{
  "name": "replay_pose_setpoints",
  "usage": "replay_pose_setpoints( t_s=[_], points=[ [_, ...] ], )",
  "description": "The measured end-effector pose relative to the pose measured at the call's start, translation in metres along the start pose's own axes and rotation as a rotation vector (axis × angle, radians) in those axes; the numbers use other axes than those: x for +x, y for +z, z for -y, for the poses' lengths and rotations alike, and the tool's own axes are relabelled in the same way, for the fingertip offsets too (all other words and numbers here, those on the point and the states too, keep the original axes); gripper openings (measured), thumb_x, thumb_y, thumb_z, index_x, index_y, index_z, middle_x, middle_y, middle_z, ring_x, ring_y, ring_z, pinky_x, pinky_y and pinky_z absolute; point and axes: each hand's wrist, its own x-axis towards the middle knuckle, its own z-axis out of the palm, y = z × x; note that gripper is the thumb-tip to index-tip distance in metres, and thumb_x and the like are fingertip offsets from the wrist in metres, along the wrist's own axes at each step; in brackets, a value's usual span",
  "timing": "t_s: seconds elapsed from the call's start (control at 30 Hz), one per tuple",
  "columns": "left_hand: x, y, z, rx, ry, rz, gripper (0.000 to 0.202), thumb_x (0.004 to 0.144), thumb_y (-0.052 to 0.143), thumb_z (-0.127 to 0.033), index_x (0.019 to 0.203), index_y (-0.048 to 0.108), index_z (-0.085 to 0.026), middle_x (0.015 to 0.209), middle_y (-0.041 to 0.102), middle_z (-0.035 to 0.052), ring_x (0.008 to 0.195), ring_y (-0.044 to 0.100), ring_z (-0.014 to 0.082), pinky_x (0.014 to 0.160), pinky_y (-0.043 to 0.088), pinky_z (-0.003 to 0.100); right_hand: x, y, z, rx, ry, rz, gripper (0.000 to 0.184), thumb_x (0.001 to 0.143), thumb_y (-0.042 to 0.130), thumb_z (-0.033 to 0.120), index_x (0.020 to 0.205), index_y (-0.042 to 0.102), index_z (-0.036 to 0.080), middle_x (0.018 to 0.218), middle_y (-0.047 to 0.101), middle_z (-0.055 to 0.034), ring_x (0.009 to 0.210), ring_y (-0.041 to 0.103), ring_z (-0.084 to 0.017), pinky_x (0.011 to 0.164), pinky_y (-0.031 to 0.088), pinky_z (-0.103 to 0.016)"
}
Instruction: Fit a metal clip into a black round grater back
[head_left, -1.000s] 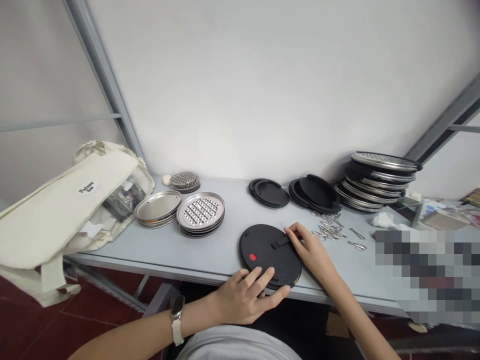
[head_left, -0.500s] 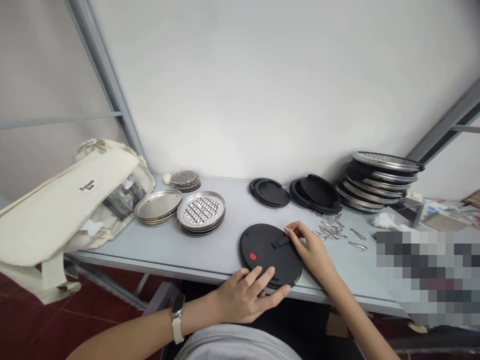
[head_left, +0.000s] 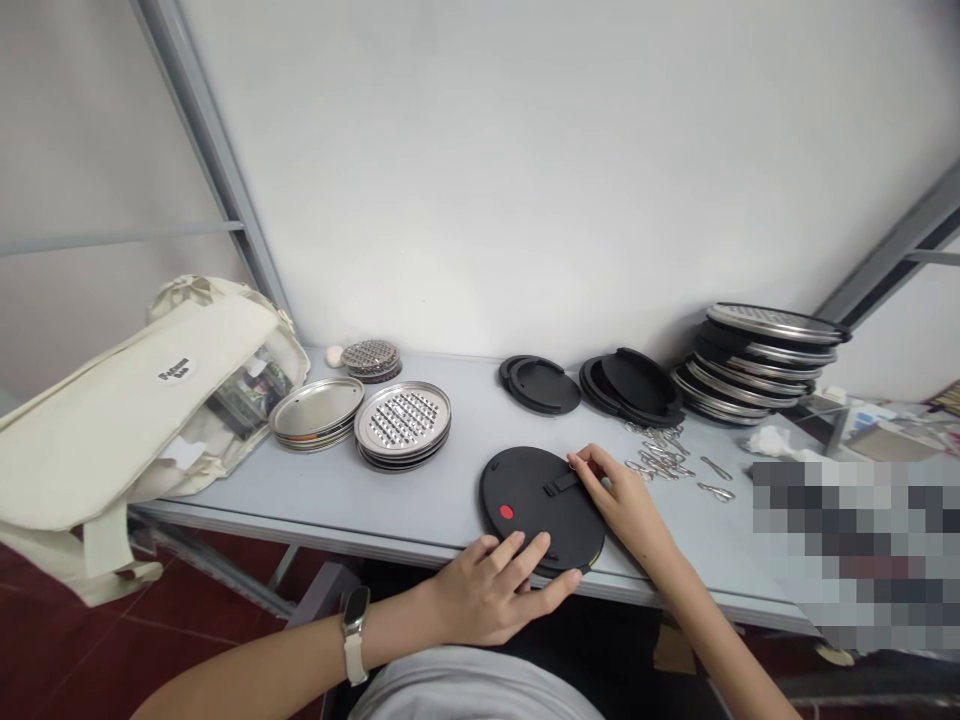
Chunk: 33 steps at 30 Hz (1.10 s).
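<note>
A round black plastic plate (head_left: 536, 530) with a red dot and a narrow tab lies near the table's front edge. My left hand (head_left: 491, 590) holds its near side, with fingers over the rim. At the far right end of the tab, my right hand (head_left: 611, 490) pinches with thumb and forefinger. A speck of something shiny shows at those fingertips, too small to name. Small silver metal clips (head_left: 660, 455) lie scattered just beyond the right hand.
Stacked round grater plates (head_left: 405, 420) and plain metal discs (head_left: 319, 410) stand left, with smaller graters (head_left: 370, 357) behind. Black round plates (head_left: 547, 385) lie at the back. A tall stack of assembled discs (head_left: 757, 365) stands right. A cream bag (head_left: 135, 400) hangs over the left edge.
Both hands and the black plate stay almost in place. A tiny shiny spot now shows at my right fingertips.
</note>
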Motion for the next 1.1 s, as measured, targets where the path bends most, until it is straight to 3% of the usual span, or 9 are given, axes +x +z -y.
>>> replay_pose_setpoints(
  t_s=[0.5, 1.1],
  points=[
    [-0.0013, 0.001, -0.0001, 0.018, 0.004, 0.012, 0.059, 0.09, 0.061, -0.037, 0.145, 0.042, -0.033, 0.142, 0.048, 0.0072, 0.118, 0.045, 0.0236, 0.091, 0.039, 0.03, 0.0007, 0.0017, -0.0043, 0.025, 0.009, 0.027, 0.034, 0.096, 0.036, 0.051, 0.077, 0.043, 0.024, 0.059, 0.049, 0.0042, 0.057, 0.047, -0.016, 0.06, 0.037, -0.026],
    [-0.0006, -0.0009, 0.0016, 0.023, 0.013, 0.027, 0.058, 0.09, 0.059, -0.041, 0.145, 0.042, -0.033, 0.142, 0.048, 0.0071, 0.119, 0.045, 0.024, 0.088, 0.039, 0.029, 0.001, 0.0027, -0.0042, 0.032, 0.007, 0.036, 0.028, 0.096, 0.036, 0.048, 0.084, 0.046, 0.025, 0.063, 0.054, 0.003, 0.059, 0.052, -0.017, 0.062, 0.039, -0.028]
  ],
)
